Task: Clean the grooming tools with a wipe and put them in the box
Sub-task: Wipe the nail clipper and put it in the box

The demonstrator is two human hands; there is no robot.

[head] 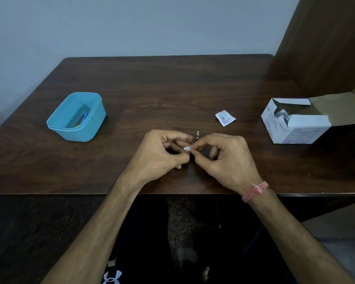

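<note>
My left hand [162, 154] grips a small metal grooming tool [195, 137] near the table's front middle; only its tip sticks up between my hands. Pressed against the tool's lower part is a small white wipe [187, 148], which my right hand [223, 158] pinches. A blue plastic box [59, 119] sits open at the left, with a blue and a yellow tool lying inside. Most of the metal tool is hidden by my fingers.
A torn white wipe sachet [225, 118] lies on the dark wooden table [152, 89] right of centre. An open white carton of wipes [295, 124] stands at the right edge, beside a wooden panel [326, 48]. A wall runs behind the table.
</note>
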